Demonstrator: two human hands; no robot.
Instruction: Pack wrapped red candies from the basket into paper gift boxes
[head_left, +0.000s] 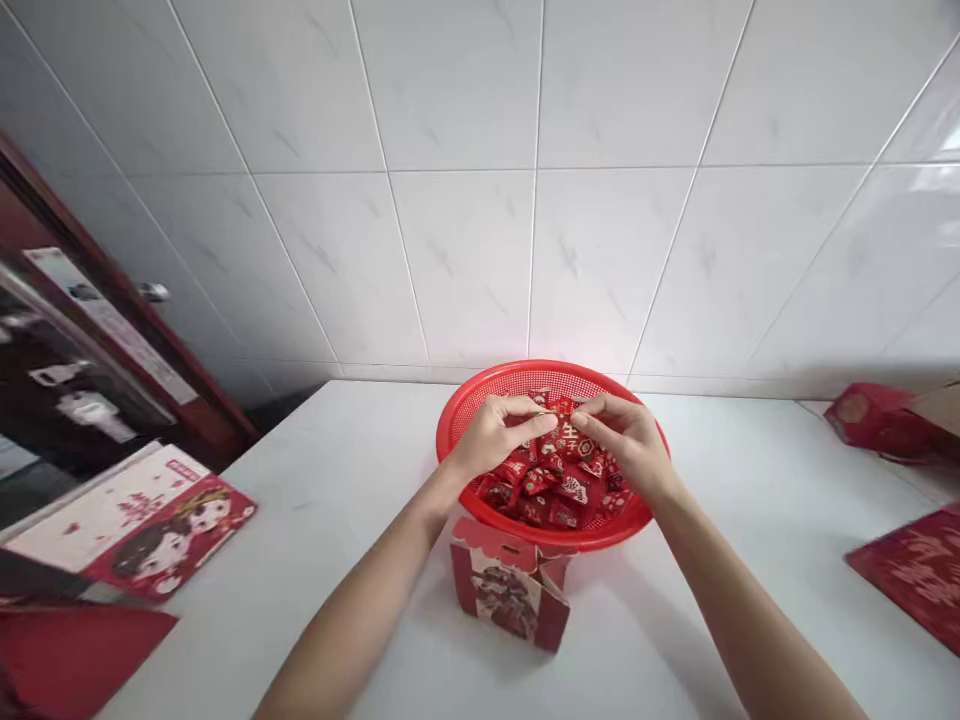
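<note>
A red plastic basket (480, 385) with a mesh wall stands on the white table and holds many small red wrapped candies (574, 487). Over it, my left hand (495, 438) and my right hand (628, 440) face each other, thumbs and forefingers pinched. Between the fingertips is a red candy packet (571, 432) with pale lettering, gripped near its top edge. Its lower part merges with the candies behind it. Just in front of the basket sits a small red and beige paper gift box (510, 590) with a printed picture, its right end partly open.
At the left table edge lie printed red and white boxes or cards (161, 520) and a red sheet or bag (82, 650). On the right are a red packet (919, 570) and a crumpled red bag (874, 420). A tiled wall (465, 260) closes the back.
</note>
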